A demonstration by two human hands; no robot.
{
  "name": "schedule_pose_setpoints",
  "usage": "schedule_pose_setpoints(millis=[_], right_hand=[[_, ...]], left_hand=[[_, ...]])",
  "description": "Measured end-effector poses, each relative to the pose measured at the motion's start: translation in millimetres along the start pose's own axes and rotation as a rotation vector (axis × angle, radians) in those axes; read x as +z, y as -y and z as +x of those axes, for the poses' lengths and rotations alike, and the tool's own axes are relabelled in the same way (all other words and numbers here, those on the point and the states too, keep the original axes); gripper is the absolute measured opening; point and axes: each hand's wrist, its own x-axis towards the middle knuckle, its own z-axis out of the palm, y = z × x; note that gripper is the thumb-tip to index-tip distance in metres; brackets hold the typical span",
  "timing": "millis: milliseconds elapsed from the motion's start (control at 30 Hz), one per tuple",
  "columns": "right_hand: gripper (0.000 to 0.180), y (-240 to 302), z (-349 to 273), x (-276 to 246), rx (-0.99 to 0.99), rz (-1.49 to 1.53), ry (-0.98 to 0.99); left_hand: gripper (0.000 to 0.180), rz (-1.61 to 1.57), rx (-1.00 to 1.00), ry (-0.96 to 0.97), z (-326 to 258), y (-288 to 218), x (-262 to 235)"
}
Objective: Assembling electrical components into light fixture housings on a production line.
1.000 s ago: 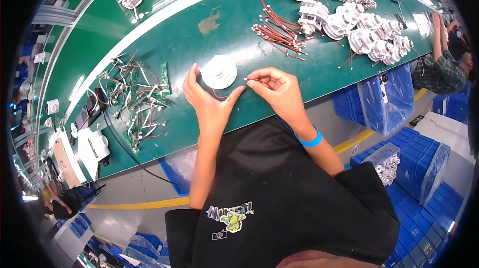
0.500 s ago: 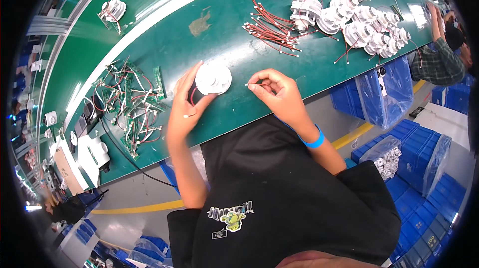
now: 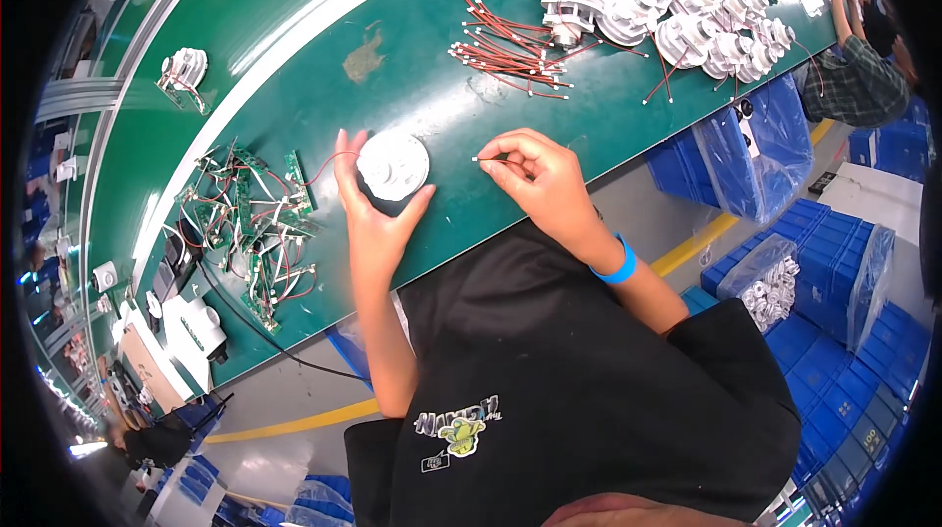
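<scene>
My left hand [image 3: 381,233] curves around a white round plastic unit [image 3: 394,164] on the green table, fingers at its left side and thumb at its lower right edge. A thin red wire [image 3: 324,168] runs out leftward from beside these fingers. To the right, my right hand [image 3: 543,184] is closed in a pinch on a thin red-and-black cable, whose small white connector [image 3: 477,159] sticks out past the fingertips. The connector is apart from the white unit. Most of the cable is hidden behind my fingers.
Green circuit boards [image 3: 245,223] with wires lie tangled at the left. Loose red-and-black cables [image 3: 510,61] and several white motor units [image 3: 687,36] fill the far right. Blue crates [image 3: 834,272] stand on the floor at right. A co-worker's arm [image 3: 842,22] rests at the table's far end.
The view has shifted slightly. The white unit looks turned in my left hand, and its wire, earlier hanging by my palm, now points left past my fingers. My right hand still pinches the cable.
</scene>
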Motion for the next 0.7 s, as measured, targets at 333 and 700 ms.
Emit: schedule_pose_setpoints(millis=[333,700], right_hand=[[0.008,13.6,-2.3,15.9,-0.28,-0.14,-0.038],[0.021,11.3,15.4,11.7,0.25,0.278,0.305]], left_hand=[[0.079,0.24,0.122,0.056,-0.6,6.9,0.6],[0.08,0.274,0.2,0.275,-0.5,-2.3,-3.4]])
